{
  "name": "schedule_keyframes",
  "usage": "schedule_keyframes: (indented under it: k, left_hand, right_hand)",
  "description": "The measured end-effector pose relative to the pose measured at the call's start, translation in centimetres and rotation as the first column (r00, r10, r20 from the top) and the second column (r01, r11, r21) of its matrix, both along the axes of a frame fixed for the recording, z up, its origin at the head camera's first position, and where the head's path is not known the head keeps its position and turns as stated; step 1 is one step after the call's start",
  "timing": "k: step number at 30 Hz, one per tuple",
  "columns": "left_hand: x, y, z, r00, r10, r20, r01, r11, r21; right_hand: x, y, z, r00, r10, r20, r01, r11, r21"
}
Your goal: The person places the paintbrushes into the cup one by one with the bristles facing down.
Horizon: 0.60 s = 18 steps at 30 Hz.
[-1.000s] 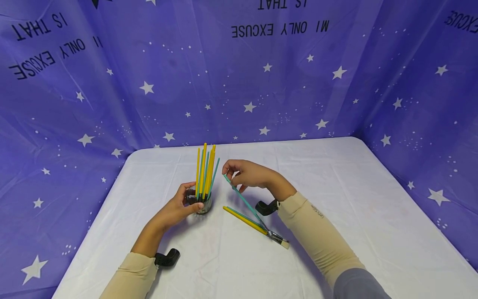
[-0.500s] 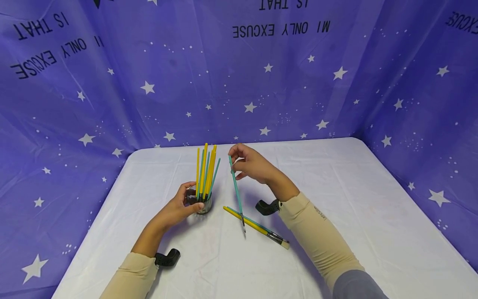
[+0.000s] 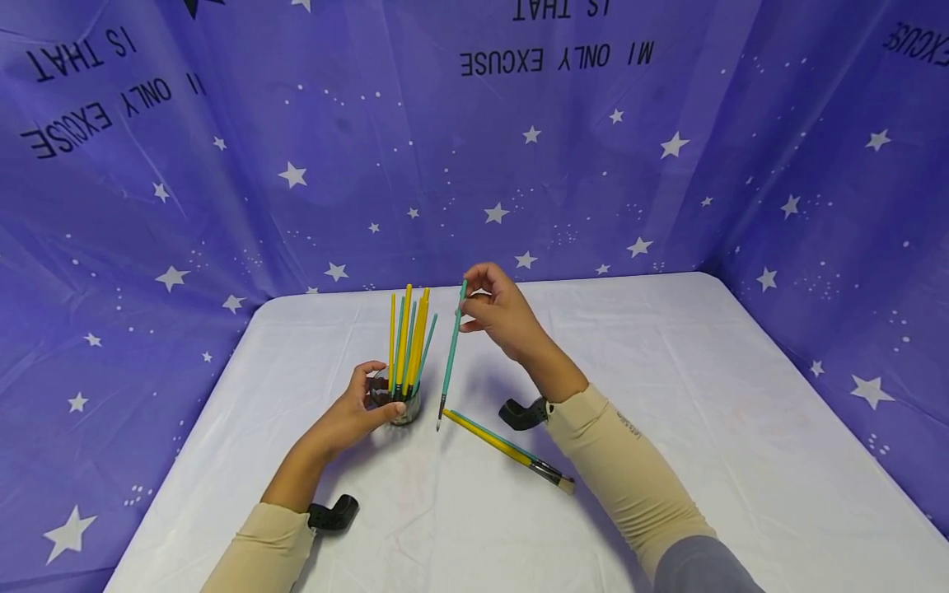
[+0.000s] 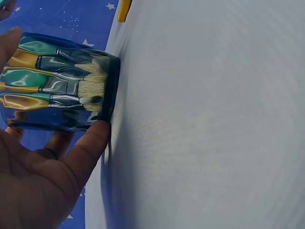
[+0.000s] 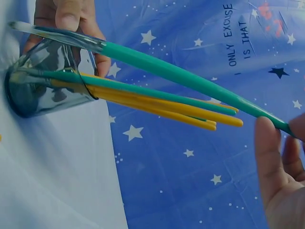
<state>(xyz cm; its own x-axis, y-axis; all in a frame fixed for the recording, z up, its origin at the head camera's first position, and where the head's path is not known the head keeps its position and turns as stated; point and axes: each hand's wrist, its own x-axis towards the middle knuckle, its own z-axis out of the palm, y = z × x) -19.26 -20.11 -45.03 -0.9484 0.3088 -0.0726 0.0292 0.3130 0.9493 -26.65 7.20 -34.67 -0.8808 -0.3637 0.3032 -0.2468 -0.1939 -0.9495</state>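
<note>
My left hand [image 3: 354, 418] holds a clear glass jar [image 3: 408, 409] upright on the table, fingers and thumb round its sides. In the jar stand several yellow and teal paintbrushes [image 3: 418, 346]; their pale bristles [image 4: 93, 90] point down at the base in the left wrist view. My right hand [image 3: 500, 317] pinches a slim teal paintbrush [image 3: 451, 354] near its handle end, bristles down, just right of the jar. Seen from the right wrist, this brush [image 5: 167, 71] crosses in front of the jar's rim. The handle end is partly hidden by the fingers.
On the white-covered table [image 3: 667, 412], right of the jar, lie a yellow paintbrush [image 3: 485, 437] and a teal paintbrush [image 3: 504, 440] side by side, bristles toward the lower right. A star-printed purple curtain [image 3: 445, 165] rises behind the table's far edge.
My right hand has lifted the teal paintbrush up and away from the brushes on the table, swinging its bristle end left toward the jar. The left hand and jar stay put.
</note>
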Motion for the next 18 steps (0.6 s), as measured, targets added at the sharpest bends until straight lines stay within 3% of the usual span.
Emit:
schedule_keyframes:
  k: [11, 18]
  left_hand:
    - [0.1, 0.0, 0.1, 1.000, -0.009, 0.000, 0.009, 1.000, 0.008]
    - [0.1, 0.0, 0.1, 1.000, -0.010, 0.002, 0.010, 1.000, 0.014]
  right_hand:
    - [0.0, -0.9, 0.4, 0.986, -0.167, -0.020, 0.161, 0.973, -0.167]
    - [0.3, -1.9, -0.3, 0.983, -0.183, -0.034, 0.175, 0.971, -0.162]
